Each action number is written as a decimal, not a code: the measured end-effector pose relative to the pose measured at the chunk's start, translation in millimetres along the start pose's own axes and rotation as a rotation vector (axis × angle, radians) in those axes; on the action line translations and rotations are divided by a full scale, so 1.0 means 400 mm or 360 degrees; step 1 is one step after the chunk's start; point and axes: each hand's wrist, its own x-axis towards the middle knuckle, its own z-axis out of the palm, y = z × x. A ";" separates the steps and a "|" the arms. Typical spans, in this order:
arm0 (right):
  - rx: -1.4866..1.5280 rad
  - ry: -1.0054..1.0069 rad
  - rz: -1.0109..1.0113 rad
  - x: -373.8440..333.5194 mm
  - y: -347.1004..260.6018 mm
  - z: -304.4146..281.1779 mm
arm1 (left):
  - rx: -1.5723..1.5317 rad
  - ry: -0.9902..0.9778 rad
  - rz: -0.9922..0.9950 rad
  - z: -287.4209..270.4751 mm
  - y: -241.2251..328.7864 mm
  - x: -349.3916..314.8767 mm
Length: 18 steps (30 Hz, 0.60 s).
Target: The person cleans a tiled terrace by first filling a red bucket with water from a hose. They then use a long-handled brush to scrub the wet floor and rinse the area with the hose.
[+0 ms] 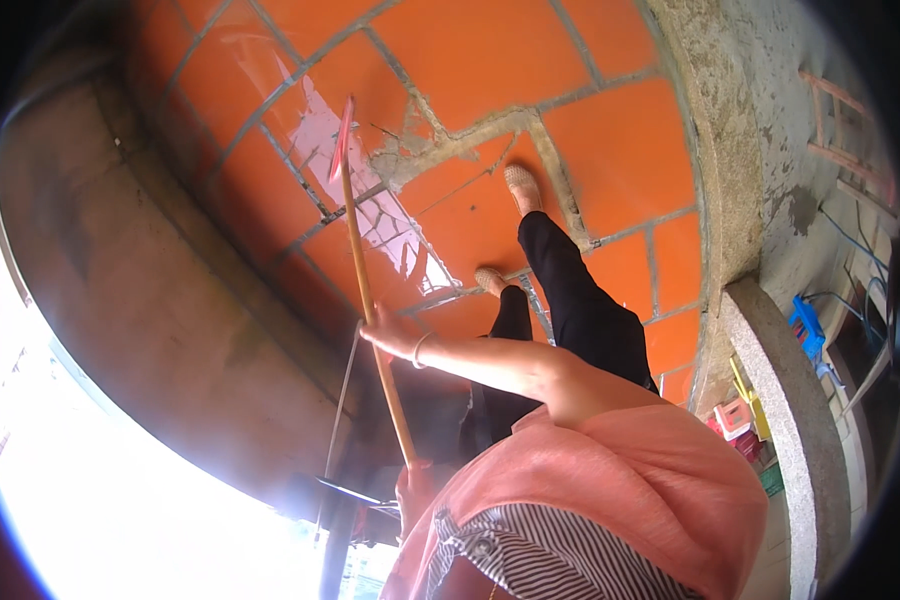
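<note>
Striped collar (570,548) foremost, a pink-headed pole (356,240) is aimed near twelve o'clock, clenched by left hand (417,490) and right hand (391,335); open tiles (620,140) at one, wall (130,260) at nine.

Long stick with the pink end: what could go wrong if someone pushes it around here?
The shiny patch on the orange tiles might be wet; I can't tell. A tan shoe is near it and could slip. The pink head might catch on the rough grey seam. The wooden handle could bump the person: its top end, at the left hand, is close to the coral shirt.
</note>
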 end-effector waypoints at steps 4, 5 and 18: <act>0.0579 0.0015 0.0034 -0.053 -0.147 -0.117 | -0.0628 -0.0718 0.0093 0.120 0.194 0.072; 0.0719 -0.0017 0.0100 -0.051 -0.153 -0.160 | -0.1005 -0.1051 -0.0045 0.147 0.199 0.117; 0.0008 0.1340 -0.0450 0.015 -0.212 -0.849 | -0.0430 -0.1482 0.0108 0.658 0.531 0.278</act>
